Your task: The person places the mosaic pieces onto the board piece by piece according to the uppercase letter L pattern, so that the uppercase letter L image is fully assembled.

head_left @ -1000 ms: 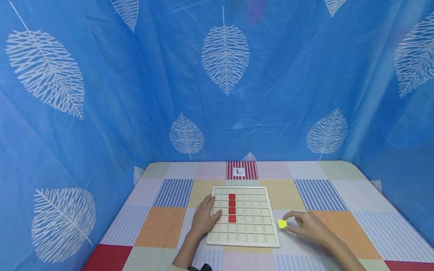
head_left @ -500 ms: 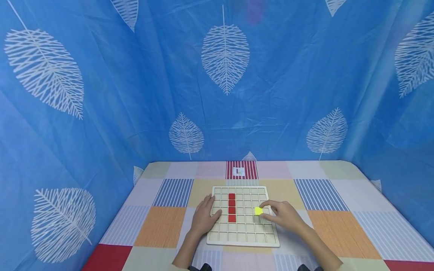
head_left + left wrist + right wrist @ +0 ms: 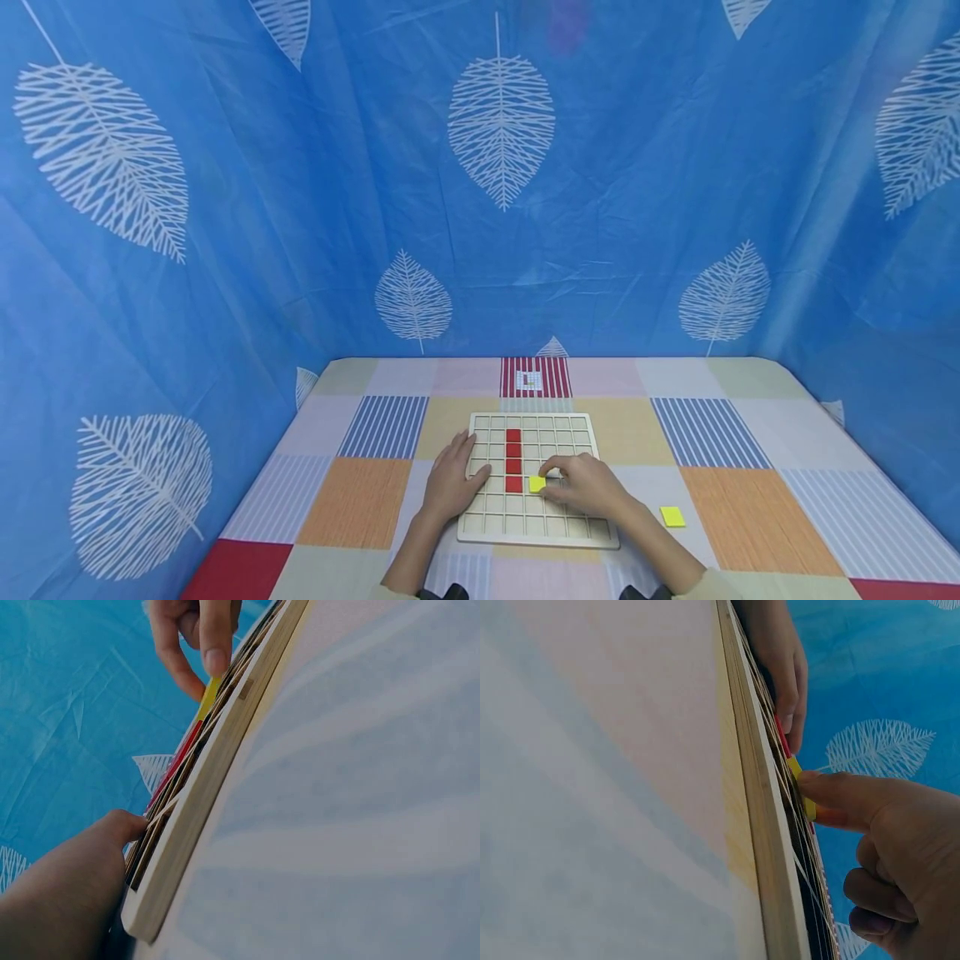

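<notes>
A pale wooden grid board lies on the table, with a column of several red square tiles in its cells. My left hand rests along the board's left edge, its thumb on the near cells. With thumb and index finger my right hand pinches a yellow square tile over the board, just right of the lowest red tile. In the right wrist view the yellow tile sits tilted at the board's surface; whether it lies fully in a cell I cannot tell.
Another yellow tile lies on the patchwork tablecloth, right of the board and beside my right forearm. Behind the board is a small card with a grid pattern. A blue leaf-print curtain surrounds the table.
My right hand has carried the yellow tile leftward from beside the board to the cells next to the red column. The other yellow tile has come into sight. My left hand stays put.
</notes>
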Available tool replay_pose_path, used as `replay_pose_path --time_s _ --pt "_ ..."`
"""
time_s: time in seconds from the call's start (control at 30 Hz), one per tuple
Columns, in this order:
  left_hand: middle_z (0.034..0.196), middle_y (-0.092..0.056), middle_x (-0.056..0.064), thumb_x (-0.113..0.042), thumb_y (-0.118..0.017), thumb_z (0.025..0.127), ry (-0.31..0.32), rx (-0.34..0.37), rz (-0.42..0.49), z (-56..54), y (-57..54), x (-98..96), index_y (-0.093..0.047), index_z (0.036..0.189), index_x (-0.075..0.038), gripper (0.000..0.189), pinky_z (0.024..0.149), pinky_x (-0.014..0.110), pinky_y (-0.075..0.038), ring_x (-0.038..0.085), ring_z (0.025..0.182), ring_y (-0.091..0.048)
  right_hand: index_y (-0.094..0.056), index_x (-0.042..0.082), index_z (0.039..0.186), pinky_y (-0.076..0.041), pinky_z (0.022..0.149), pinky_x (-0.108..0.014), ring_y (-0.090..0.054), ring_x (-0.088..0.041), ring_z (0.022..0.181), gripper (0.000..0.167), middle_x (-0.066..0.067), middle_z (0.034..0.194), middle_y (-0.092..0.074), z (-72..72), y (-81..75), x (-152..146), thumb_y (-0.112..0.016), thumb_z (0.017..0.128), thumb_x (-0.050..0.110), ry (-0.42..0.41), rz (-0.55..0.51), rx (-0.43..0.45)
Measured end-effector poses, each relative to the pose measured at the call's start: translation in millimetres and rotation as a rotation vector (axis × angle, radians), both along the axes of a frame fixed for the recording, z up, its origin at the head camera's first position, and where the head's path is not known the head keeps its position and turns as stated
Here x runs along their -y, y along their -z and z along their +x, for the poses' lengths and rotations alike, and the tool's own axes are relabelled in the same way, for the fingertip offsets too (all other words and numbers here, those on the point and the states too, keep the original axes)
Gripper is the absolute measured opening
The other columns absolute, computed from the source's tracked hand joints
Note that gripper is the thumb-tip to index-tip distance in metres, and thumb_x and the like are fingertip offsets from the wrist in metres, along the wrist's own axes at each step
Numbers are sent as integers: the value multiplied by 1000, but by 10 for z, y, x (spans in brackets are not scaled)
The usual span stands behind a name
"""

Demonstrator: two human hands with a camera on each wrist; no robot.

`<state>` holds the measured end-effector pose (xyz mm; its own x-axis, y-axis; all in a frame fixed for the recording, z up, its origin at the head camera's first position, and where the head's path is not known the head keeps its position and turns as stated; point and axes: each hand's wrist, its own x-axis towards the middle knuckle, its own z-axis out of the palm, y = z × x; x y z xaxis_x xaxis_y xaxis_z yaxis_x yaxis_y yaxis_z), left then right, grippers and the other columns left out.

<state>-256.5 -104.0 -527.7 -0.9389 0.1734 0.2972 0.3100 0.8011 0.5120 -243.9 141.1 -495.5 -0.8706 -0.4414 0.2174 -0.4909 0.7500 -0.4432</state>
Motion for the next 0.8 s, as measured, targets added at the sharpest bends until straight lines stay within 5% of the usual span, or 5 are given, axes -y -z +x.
replay_pose_path --time_s 0.17,0.8 --pt "141 -39 17 -36 -57 86 -5 5 -4 -3 3 1 -46 134 -1 60 104 47 -29 32 131 -33 -70 22 94 -34 49 -20 -33 0 51 23 17 49 -34 -12 15 42 -73 76 36 -6 9 -6" --pt "142 -38 16 -38 -57 87 -6 10 -3 -25 30 7 -45 134 -2 61 104 48 -30 33 130 -34 -68 24 99 -22 42 -17 -21 0 46 29 16 47 -25 10 22 -39 -72 76 41 -25 -54 0"
